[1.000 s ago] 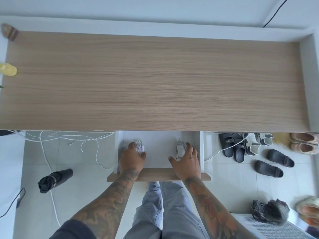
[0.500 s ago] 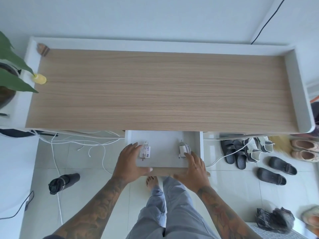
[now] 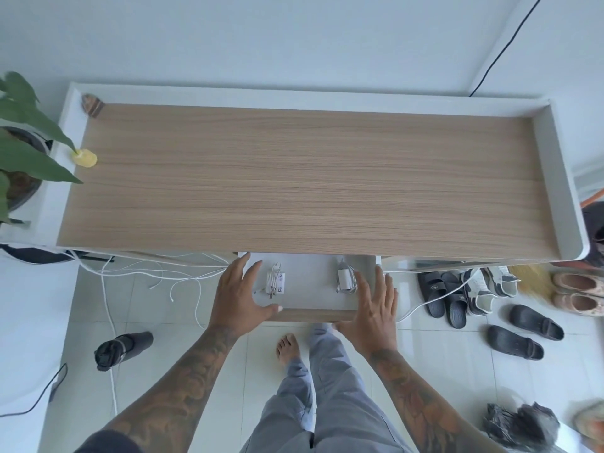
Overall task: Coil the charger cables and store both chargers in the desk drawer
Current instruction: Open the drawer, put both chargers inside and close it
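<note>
The desk drawer (image 3: 313,314) stands pulled out below the wooden desk top (image 3: 307,181). Two white chargers with coiled cables lie inside: one (image 3: 275,282) on the left and one (image 3: 345,278) on the right. My left hand (image 3: 240,297) rests flat over the drawer's left front corner, thumb along the wooden front edge, fingers spread. My right hand (image 3: 374,310) lies over the right front corner, fingers spread beside the right charger. Neither hand holds a charger.
White cables (image 3: 147,273) hang under the desk at left. A dark bottle (image 3: 122,349) lies on the tiled floor. Several sandals and shoes (image 3: 474,295) sit at the right. A potted plant (image 3: 19,152) stands left of the desk. My bare foot (image 3: 287,348) is below the drawer.
Both hands let go of the chargers and drew back to the drawer's front corners. The camera view rose, showing more of the desk and the wall.
</note>
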